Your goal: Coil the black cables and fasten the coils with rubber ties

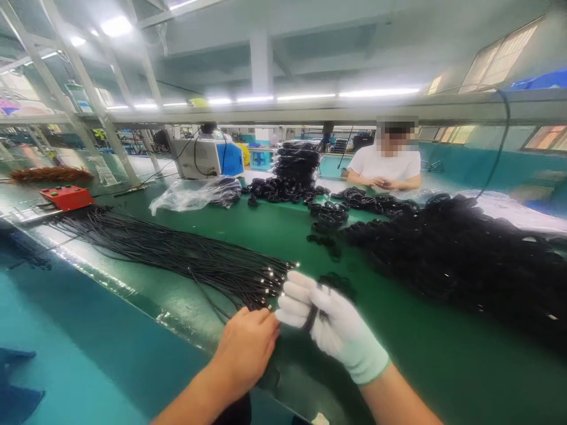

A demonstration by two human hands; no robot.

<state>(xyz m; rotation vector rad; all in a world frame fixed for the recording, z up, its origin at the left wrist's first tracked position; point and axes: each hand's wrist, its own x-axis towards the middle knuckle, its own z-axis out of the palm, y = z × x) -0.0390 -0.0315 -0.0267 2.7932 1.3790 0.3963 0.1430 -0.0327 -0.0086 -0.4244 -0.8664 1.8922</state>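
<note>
My left hand [250, 348], without a glove, is closed at the near end of a long bundle of black cables [177, 251]; its fingertips are hidden, so what they pinch cannot be made out. Beside it on the right, my right hand [336, 324] wears a white glove and is curled around a small black cable coil [312, 316]. The gloved fingertips are close to the bundle's metal connector ends [270, 282]. Behind the glove, another dark coil [339, 283] lies on the green tabletop [274, 227].
A large heap of black coils [465, 254] covers the right side. A red box [66, 198] sits at the far left. Clear plastic bags [186, 195] and a blue-and-white machine [208, 158] stand behind. Across the table is a person in a white shirt [390, 165].
</note>
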